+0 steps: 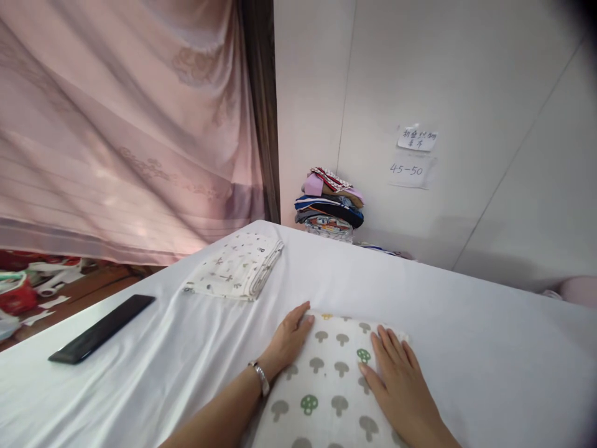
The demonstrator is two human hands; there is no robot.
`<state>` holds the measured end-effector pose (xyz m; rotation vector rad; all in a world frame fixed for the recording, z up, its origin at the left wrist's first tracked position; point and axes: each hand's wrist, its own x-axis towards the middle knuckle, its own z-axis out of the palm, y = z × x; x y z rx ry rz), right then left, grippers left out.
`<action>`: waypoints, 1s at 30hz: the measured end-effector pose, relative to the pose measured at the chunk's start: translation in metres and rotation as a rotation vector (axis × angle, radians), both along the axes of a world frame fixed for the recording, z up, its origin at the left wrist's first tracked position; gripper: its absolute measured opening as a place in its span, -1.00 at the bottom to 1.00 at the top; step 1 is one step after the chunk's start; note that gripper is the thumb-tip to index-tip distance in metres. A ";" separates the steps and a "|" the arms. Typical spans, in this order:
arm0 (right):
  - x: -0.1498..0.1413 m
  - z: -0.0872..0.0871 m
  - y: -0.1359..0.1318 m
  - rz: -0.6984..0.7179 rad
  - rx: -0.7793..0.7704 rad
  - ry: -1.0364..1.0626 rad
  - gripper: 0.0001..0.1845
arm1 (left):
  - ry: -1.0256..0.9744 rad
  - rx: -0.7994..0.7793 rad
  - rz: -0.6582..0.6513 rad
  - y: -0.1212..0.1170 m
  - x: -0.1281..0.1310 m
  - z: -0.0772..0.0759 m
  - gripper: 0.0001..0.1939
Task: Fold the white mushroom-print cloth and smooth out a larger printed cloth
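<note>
A white cloth printed with grey, green and yellow mushrooms (329, 386) lies folded on the white-covered table (448, 323), its near end cut off by the bottom of the view. Along its left edge rests my left hand (290, 336), fingers extended, a silver bracelet on the wrist. My right hand (401, 379) lies flat on the cloth's right side with the fingers spread. Neither hand grips anything. Farther back on the table, to the left, is another folded white cloth (233, 264) with a small scattered print.
A long black flat object (102, 328) lies near the table's left edge. Behind the table's far edge, folded fabrics (330, 202) are stacked against the white wall (420, 74). A pink curtain (130, 124) hangs at left, above red and white items (21, 292) on the floor.
</note>
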<state>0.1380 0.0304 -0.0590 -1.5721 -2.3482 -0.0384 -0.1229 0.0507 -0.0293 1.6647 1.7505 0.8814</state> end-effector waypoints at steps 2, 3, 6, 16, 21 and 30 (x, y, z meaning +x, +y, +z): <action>0.000 0.001 0.000 0.001 -0.001 0.009 -0.36 | -0.023 0.012 -0.009 0.003 -0.002 -0.001 -0.50; 0.000 0.002 0.000 0.001 -0.006 0.007 -0.36 | -0.028 0.023 -0.011 0.004 -0.002 0.000 -0.51; -0.001 0.010 -0.002 -0.005 -0.037 -0.022 -0.35 | -0.046 0.049 -0.010 0.007 -0.001 0.001 -0.56; -0.004 0.025 -0.005 -0.023 -0.117 -0.054 -0.35 | 0.091 -0.033 -0.118 0.022 -0.006 0.016 -0.61; -0.004 0.026 -0.006 -0.022 -0.110 -0.058 -0.33 | 0.195 -0.066 -0.288 0.037 -0.014 0.028 -0.53; -0.004 0.030 -0.007 -0.018 -0.119 -0.059 -0.35 | 0.179 0.013 -0.326 0.040 -0.012 0.024 -0.54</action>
